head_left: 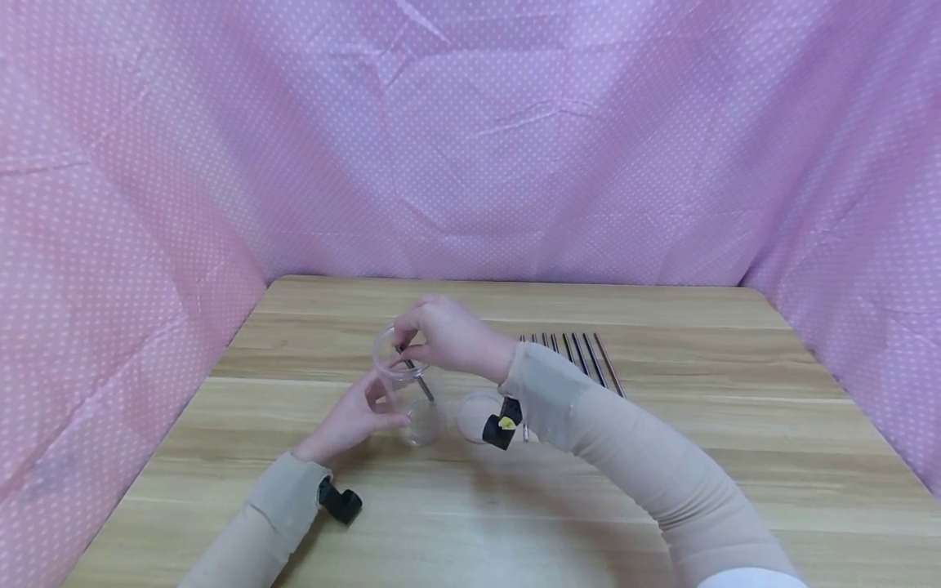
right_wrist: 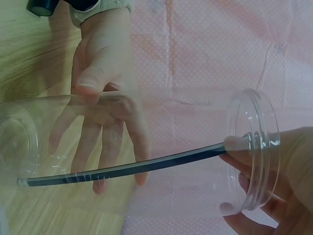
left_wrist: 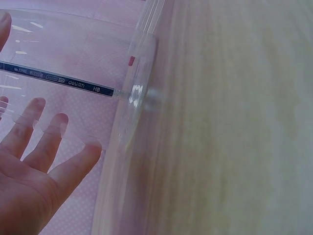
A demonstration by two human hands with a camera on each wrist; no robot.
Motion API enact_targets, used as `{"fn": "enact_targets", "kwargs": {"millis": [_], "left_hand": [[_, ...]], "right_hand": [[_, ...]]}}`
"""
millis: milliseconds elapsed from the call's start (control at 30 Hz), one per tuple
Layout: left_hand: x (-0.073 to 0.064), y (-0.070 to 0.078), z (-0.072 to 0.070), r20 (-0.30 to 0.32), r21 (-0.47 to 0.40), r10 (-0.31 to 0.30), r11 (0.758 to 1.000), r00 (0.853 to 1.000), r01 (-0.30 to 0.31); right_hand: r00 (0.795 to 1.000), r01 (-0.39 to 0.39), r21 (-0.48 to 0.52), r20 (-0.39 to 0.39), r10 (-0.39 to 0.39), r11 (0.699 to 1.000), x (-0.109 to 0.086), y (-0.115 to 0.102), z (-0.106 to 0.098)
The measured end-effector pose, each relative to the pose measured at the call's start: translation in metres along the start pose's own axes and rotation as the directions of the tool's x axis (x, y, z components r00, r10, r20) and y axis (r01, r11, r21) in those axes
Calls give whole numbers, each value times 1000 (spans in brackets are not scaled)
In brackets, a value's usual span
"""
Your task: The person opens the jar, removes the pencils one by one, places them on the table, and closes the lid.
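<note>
A clear plastic jar [head_left: 425, 423] with a threaded mouth stands on the table, tilted or upright I cannot tell. My left hand [head_left: 351, 422] holds it round the side, thumb in front and fingers behind, as the right wrist view shows. Inside the jar is a dark pencil [right_wrist: 127, 169] marked HB, its lower end close to the jar's bottom in the left wrist view. With its fingertips inside the jar's mouth, my right hand [head_left: 457, 335] pinches the pencil's upper end.
Several dark pencils [head_left: 603, 363] lie in a row right of the jar, partly hidden by my right forearm. Between them and the jar sits a round clear lid [head_left: 474, 418]. Pink dotted cloth [head_left: 500, 163] hangs around the wooden table [head_left: 735, 392].
</note>
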State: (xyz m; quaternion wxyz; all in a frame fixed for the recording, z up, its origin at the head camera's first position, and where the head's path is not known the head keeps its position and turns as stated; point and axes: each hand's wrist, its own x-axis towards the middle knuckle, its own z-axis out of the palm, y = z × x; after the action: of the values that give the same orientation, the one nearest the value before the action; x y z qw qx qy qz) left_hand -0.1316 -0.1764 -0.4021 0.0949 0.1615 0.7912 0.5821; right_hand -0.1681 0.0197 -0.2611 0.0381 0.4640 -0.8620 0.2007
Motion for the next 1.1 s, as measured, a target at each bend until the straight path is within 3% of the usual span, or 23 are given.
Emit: {"fn": "enact_targets", "kwargs": {"millis": [333, 567, 733, 967, 1100], "left_hand": [[0, -1, 1, 13, -56, 42, 998, 999, -41], [1, -2, 0, 14, -56, 48, 997, 999, -47], [1, -3, 0, 12, -65, 25, 998, 1000, -25], [0, -2, 0, 18, -85, 20, 996, 1000, -18], [0, -1, 0, 19, -94, 6, 996, 1000, -4]], "right_hand": [[996, 33, 49, -87, -29, 998, -5, 5, 4], [972, 103, 242, -230, -46, 965, -9, 8, 1], [940, 116, 448, -337, 47, 887, -12, 7, -11], [902, 84, 627, -378, 208, 775, -16, 8, -41], [852, 172, 751, -438, 287, 637, -19, 13, -55]]}}
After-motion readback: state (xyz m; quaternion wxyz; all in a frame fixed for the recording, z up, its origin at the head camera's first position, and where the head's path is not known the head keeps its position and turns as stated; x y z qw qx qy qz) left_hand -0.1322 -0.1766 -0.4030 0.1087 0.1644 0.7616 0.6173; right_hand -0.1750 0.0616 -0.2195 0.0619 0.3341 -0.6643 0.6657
